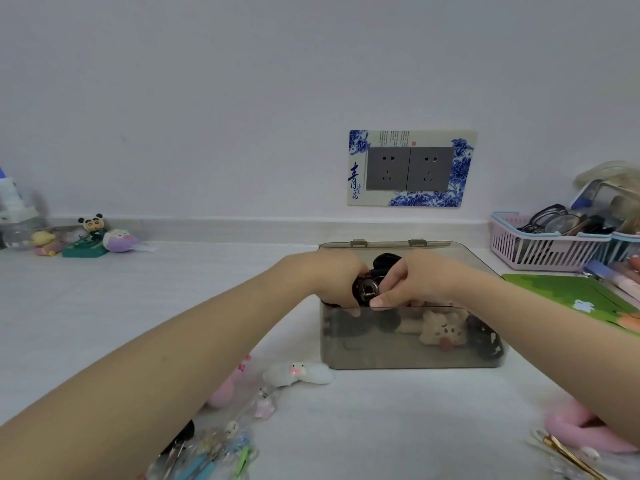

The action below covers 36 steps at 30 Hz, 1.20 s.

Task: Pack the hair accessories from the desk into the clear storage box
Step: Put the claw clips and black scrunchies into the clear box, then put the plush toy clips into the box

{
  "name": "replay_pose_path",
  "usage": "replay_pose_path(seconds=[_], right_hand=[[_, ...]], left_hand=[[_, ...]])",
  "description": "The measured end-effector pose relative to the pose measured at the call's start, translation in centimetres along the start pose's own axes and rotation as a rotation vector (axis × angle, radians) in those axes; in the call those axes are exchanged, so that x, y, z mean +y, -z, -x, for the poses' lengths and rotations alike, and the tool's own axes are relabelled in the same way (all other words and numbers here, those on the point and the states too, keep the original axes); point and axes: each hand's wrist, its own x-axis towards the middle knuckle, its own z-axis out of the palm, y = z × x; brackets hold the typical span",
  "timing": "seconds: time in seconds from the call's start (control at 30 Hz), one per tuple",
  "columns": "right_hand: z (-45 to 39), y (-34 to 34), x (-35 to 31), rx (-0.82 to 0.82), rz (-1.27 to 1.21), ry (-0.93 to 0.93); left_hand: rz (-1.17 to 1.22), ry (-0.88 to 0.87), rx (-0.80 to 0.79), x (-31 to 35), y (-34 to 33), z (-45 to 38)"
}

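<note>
The smoky clear storage box (408,355) stands open at the middle of the desk, its lid tipped back. Inside lie a beige plush clip (441,329) and dark hair ties. My left hand (325,275) and my right hand (422,280) meet over the box's front rim, both gripping a dark hair clip (367,289) with a shiny metal part. Loose on the desk in front are a white plush clip (298,374), a pink accessory (223,393), several small colourful clips (221,448) and a pink claw clip (581,434) at the right.
A pink basket (540,249) with glasses stands at the back right, and a green mat (571,296) lies beside the box. Small toy figures (91,237) sit by the wall at the back left. Gold hair pins (568,455) lie at the bottom right.
</note>
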Motion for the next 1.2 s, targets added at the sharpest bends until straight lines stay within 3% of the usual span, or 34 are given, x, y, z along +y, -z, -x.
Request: replay_pose_path(seconds=[0.07,0.43,0.73,0.87,1.03,1.2], right_hand=[[0.4,0.0,-0.1,-0.019,0.03,-0.014],[2.0,0.5,-0.9,0.033,-0.095,-0.03],[4.4,-1.0,-4.4,0.247,-0.176,0.225],[5.8,-3.3,-6.8,0.179,-0.203,0.292],[5.6,-6.7,-9.0,0.114,-0.202,0.333],[4.9,-9.3,-10.1,0.133,-0.197,0.376]], left_hand=[[-0.008,0.012,0.065,-0.1,-0.2,0.3],[0.189,0.087,0.09,0.4,0.2,3.1],[0.409,0.114,0.438,0.8,0.6,9.7],[0.423,0.177,0.559,-0.9,-0.6,13.6],[0.532,0.312,0.529,-4.0,-3.2,18.0],[0.495,0.495,0.372,-6.5,-6.4,19.7]])
